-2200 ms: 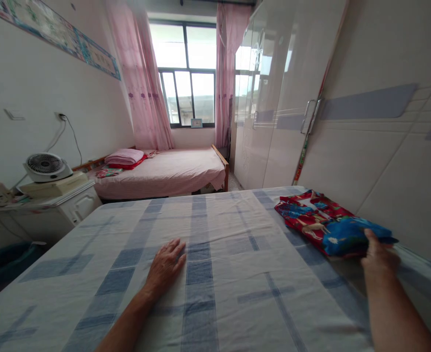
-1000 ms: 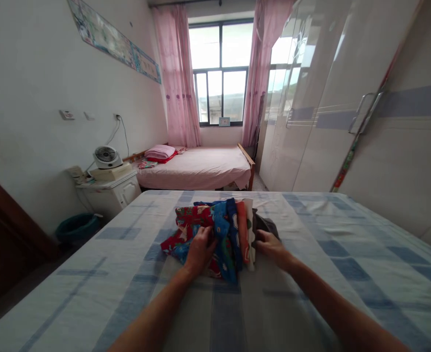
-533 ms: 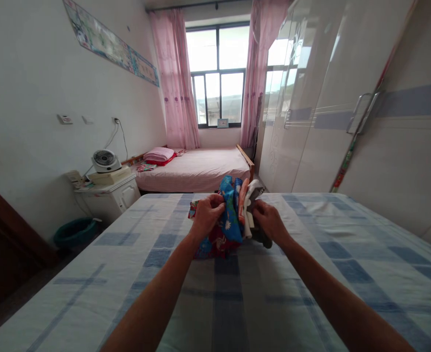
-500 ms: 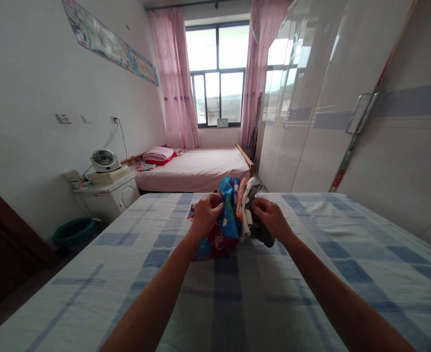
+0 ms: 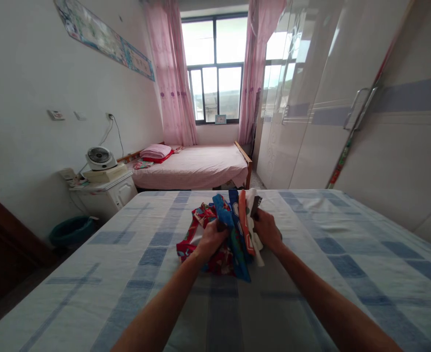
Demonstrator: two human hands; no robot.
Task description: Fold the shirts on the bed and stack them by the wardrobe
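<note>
A stack of folded clothes (image 5: 233, 230), red, blue, orange and white prints, stands on edge in the middle of the bed with the blue-checked sheet (image 5: 138, 274). My left hand (image 5: 211, 239) presses the red and blue pieces from the left, fingers curled into them. My right hand (image 5: 266, 230) grips the white and dark pieces on the right side. Both hands squeeze the stack between them, its lower edge resting on the sheet.
A glossy white wardrobe (image 5: 347, 122) runs along the right. A second bed with pink cover (image 5: 196, 168) lies under the window. On the left a white cabinet (image 5: 105, 190) carries a small fan (image 5: 98, 157); a dark basin (image 5: 70, 230) sits on the floor.
The clothes went from the bed's right edge to its middle, were lifted upright between both hands, and now are lowered onto the sheet again.
</note>
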